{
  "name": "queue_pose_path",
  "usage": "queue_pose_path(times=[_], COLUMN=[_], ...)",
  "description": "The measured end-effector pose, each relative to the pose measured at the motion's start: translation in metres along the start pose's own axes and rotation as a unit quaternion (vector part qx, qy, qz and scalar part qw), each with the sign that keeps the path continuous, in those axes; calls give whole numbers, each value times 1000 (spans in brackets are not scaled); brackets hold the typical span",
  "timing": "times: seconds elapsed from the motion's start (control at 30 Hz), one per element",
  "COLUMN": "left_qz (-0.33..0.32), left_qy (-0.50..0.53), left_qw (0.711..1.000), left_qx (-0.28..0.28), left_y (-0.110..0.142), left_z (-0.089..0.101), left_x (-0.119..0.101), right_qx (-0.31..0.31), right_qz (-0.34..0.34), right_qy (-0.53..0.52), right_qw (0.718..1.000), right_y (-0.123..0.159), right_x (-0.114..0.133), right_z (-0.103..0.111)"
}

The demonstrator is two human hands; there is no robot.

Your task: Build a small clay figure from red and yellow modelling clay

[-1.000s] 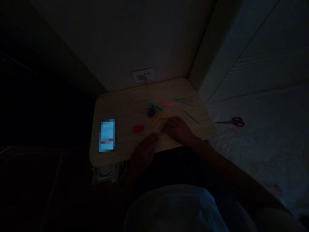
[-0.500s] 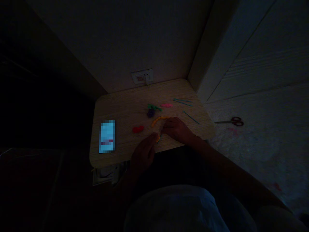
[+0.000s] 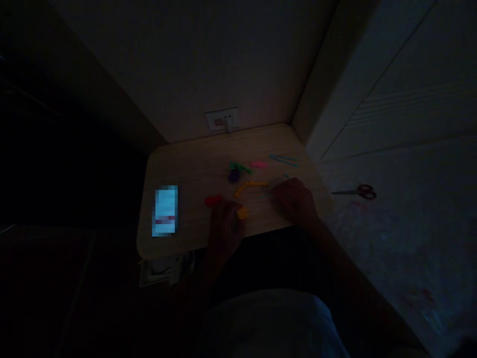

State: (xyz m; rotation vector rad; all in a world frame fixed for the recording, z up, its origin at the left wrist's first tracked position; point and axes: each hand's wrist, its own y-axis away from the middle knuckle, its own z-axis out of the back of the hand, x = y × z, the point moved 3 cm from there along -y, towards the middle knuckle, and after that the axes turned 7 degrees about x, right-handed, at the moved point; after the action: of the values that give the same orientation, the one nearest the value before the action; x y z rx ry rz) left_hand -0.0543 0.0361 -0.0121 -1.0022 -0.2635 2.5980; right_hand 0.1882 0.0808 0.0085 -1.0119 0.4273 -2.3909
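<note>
In the dim light, my left hand [image 3: 224, 229] is closed on a small orange lump of modelling clay [image 3: 242, 213] near the table's front edge. Further right, my right hand [image 3: 296, 201] has its fingers pinched together, and a faint blue-green stick tip [image 3: 264, 195] pokes out to their left. A bumpy curved strip of orange clay [image 3: 250, 185] lies just beyond and between the hands. The red piece [image 3: 213, 200] rests beside my left fingers. Behind the strip are a dark purple lump [image 3: 234, 175], a green piece [image 3: 240, 167] and a pink piece [image 3: 258, 164].
Thin blue sticks [image 3: 283, 159] lie at the back right of the wooden table [image 3: 194, 154]. A lit, blurred phone [image 3: 165, 211] is at the left. Scissors [image 3: 363, 192] sit off the right side. A wall socket [image 3: 222, 119] is behind.
My right hand has moved right, away from my left hand, with the stick. The orange lump in my left fingers now shows more fully. The strip stays in place.
</note>
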Motion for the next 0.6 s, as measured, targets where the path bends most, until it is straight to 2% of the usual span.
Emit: queue_pose_path(times=[0.13,0.27,0.43,0.6], left_qz=[-3,-8,-8,-31], left_qy=[107,149,151,79], left_qw=[994,989,988,996], left_qx=[-5,-14,-5,17], left_y=[-9,-18,-24,-23], left_z=[-2,-8,-16,-15], left_x=[0,-1,-5,-4], right_qx=[-16,-22,-19,-10], right_qz=[-7,-20,-36,-47], right_qy=[-1,-4,-11,-10], right_qw=[1000,1000,999,999], right_y=[3,8,12,16], right_x=[1,-2,-3,-4], right_z=[0,-3,-5,-7])
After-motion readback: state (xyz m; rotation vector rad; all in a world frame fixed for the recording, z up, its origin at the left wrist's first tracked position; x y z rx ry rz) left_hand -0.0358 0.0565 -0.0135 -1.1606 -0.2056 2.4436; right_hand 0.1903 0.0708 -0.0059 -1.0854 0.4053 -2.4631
